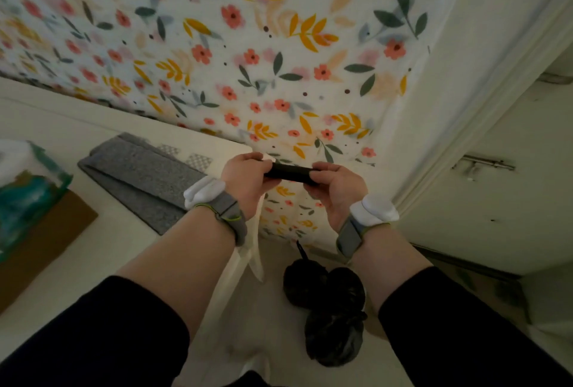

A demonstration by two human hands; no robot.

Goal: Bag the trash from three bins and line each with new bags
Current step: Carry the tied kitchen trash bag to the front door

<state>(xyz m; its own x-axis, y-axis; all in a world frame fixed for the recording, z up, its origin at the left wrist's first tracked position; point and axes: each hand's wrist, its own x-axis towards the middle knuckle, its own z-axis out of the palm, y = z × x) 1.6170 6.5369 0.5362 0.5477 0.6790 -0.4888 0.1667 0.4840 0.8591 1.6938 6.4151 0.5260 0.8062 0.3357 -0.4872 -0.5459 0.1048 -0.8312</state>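
Each hand's grip, left hand and right hand, pinches one end of the black bag roll

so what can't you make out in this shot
- Head view: small black folded roll, both ends covered by left hand and right hand.
- Tied black plastic trash bags on floor: count unclear, dim.
- Bins: none in frame.
- Teal package: blurred, cut by left edge.

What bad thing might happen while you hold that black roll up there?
The black roll is pinched only at its ends by the left hand and right hand, so it might slip and drop. The tied trash bags sit on the floor right below, close enough to trip over on a step forward.
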